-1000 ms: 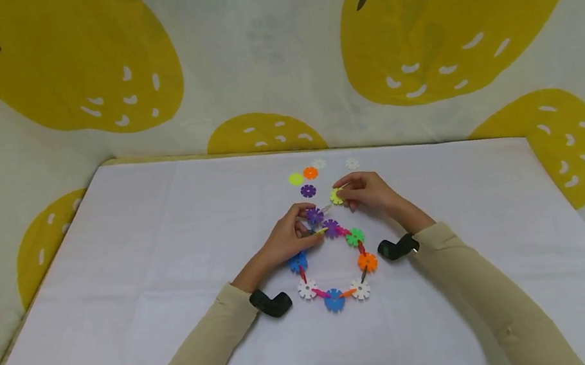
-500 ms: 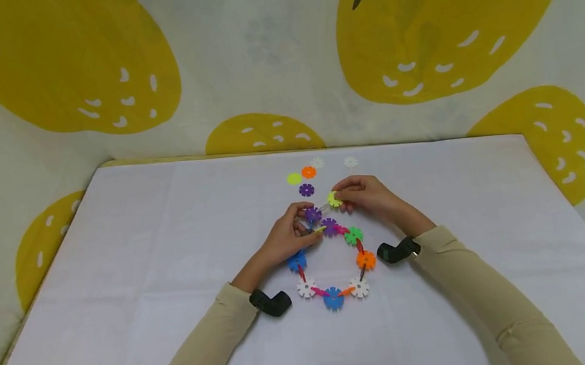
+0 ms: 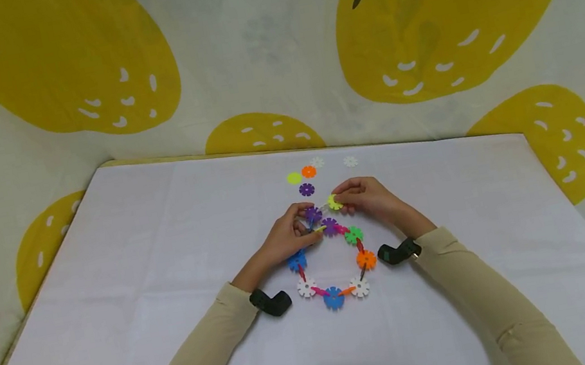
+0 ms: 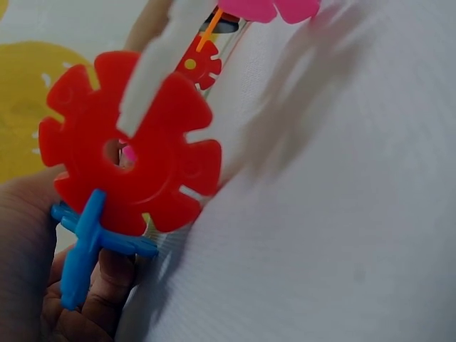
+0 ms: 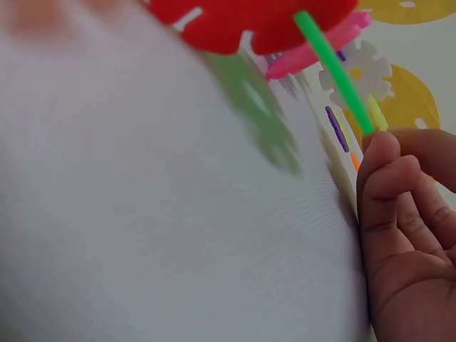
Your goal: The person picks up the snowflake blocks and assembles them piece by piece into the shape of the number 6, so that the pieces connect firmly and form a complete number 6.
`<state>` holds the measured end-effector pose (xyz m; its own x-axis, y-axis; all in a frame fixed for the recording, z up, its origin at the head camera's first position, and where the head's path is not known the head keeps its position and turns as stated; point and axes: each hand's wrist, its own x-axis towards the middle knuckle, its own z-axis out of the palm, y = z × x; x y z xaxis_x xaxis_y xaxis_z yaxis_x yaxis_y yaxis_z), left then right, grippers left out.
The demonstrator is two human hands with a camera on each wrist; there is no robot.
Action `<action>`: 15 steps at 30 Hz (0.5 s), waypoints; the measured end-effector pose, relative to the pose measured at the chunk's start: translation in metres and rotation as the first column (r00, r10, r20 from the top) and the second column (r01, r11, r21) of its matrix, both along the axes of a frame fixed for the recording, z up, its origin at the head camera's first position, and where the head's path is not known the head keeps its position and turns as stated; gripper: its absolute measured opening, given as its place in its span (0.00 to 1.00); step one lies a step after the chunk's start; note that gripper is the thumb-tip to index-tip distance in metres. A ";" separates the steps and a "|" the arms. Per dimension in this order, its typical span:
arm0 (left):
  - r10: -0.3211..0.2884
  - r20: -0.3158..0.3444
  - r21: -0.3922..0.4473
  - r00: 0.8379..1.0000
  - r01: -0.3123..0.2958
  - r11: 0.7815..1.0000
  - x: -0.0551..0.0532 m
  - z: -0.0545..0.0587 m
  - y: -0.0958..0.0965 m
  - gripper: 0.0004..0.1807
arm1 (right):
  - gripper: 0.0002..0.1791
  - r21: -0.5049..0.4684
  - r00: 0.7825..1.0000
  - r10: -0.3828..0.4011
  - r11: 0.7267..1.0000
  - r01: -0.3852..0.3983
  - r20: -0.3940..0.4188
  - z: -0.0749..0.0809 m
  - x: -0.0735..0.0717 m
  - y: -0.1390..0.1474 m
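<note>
In the head view, my left hand holds a purple interlocking disc at the far end of a ring of discs. My right hand pinches a yellow disc, a pale piece lying between the two discs. Colours differ in the wrist views. The left wrist view has a red disc with a white disc edge-on at its top and a blue disc by the fingers. In the right wrist view, finger and thumb pinch a green disc, edge-on against a red disc.
Nearer the body, the ring continues through a green disc, an orange disc and a blue disc. Beyond the hands lie several loose discs, among them another purple disc and a white disc. A patterned curtain stands behind the table.
My right hand has moved slightly toward my body with the yellow disc. The left hand keeps its place with the purple disc, and the ring looks unchanged.
</note>
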<state>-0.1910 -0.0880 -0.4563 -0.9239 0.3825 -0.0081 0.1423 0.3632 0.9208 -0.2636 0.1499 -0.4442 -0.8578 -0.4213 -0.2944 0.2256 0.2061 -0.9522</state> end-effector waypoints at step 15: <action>-0.035 0.021 0.023 0.999 0.035 0.999 0.000 0.000 -0.003 0.35 | 0.15 0.026 0.997 -0.068 0.997 0.067 0.029 -0.001 0.002 -0.007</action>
<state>-0.1912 -0.0911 -0.4560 -0.9097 0.4148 -0.0185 0.1350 0.3377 0.9315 -0.2612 0.1433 -0.4449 -0.8748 -0.3550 -0.3296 0.2675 0.2132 -0.9397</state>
